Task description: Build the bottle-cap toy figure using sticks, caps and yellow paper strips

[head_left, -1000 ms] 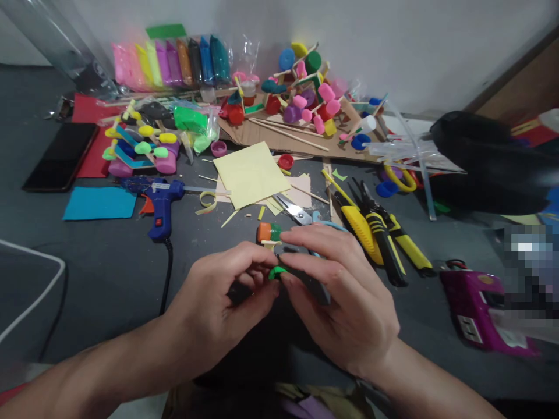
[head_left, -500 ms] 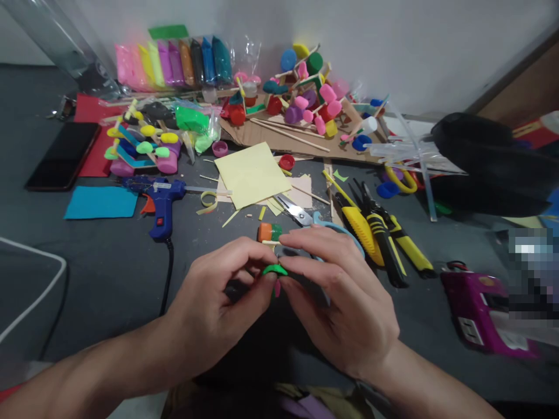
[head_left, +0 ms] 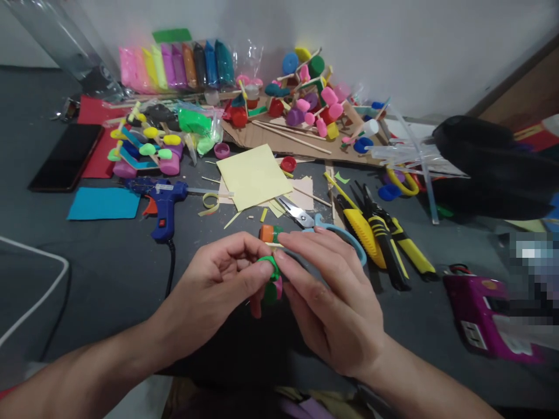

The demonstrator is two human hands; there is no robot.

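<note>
Near the front of the dark table, my left hand pinches a small bright green piece between thumb and fingers. Just below the green piece hang a darker green round part and a pink part, partly hidden by my fingers. My right hand has its fingertips against the right side of the green piece, fingers bent together. Right behind the hands lies an orange and green cylinder with a pale stick beside it. Light blue scissors lie partly under my right hand.
A blue glue gun lies left, near a phone. Yellow paper lies mid-table. Cutter and pliers are at right, beside a purple box. Clay bags and small colourful models line the back.
The green piece has turned in my fingers, and more of the green and pink parts below it shows. My right thumb has moved down, away from the piece.
</note>
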